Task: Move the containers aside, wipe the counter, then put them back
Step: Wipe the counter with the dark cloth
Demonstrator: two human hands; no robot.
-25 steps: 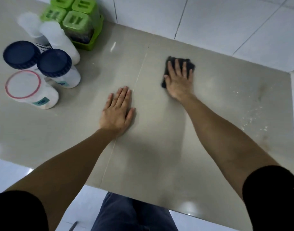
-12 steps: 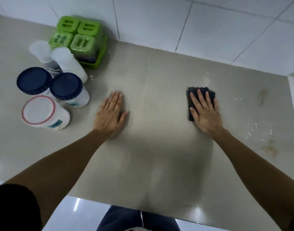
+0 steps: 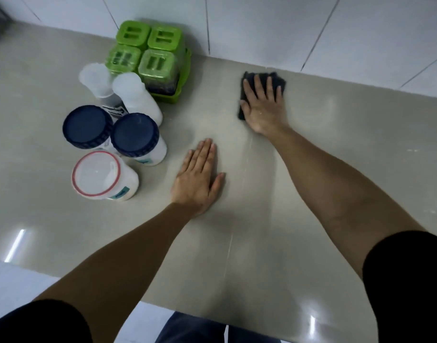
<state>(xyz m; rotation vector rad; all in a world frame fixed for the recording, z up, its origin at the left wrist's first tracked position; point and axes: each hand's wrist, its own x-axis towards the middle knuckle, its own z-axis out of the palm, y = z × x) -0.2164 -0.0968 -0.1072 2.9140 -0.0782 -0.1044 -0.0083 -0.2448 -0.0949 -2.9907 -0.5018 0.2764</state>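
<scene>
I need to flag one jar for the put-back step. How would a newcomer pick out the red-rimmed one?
Start at the green four-lidded caddy against the white tiled wall, then follow the jar cluster toward the counter's near edge. The nearest jar is the white plastic jar with a clear, red-rimmed lid; its neighbours have dark blue or plain white caps.

No legible text anywhere. Labels are showing but not resolving: a teal sticker on the red-rimmed jar, just left of the flat left hand, is blurring out; another teal sticker on the blue-lidded jar beside it is mostly hiding under the jar's curve; a white label with dark print on the white bottle, far left of the cloth-pressing right hand, is too smeared to read.
</scene>
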